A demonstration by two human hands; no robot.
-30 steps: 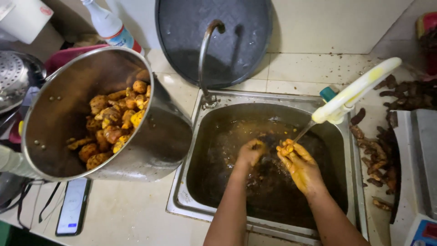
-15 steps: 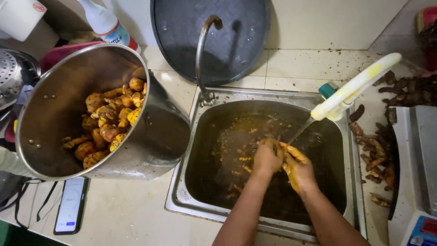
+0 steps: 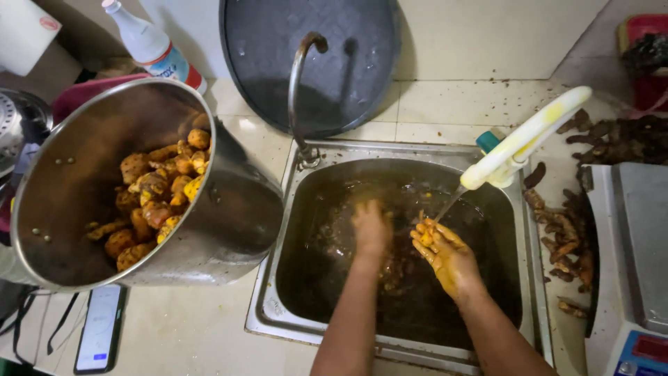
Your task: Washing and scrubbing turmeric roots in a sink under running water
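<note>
Both my hands are down in a steel sink (image 3: 278, 278) of dark brown water with root pieces in it. My left hand (image 3: 371, 230) is half under the water, fingers reaching down, blurred. My right hand (image 3: 444, 252), stained yellow, is held under the thin stream from a white tap (image 3: 523, 139); it cups a small yellow root piece (image 3: 426, 238). At the left stands a big tilted steel pot (image 3: 223, 209) holding several washed orange-yellow roots (image 3: 156, 191).
A curved metal spout (image 3: 299, 90) rises behind the sink, with a round dark lid (image 3: 348, 49) leaning on the wall. Dark unwashed roots (image 3: 577, 230) lie right of the sink, beside a scale (image 3: 637, 278). A phone (image 3: 99, 327) lies at lower left, a bottle (image 3: 153, 45) above the pot.
My hands have parted: the left dipped into the water toward the sink's middle, the right moved under the tap stream. The view shifted slightly.
</note>
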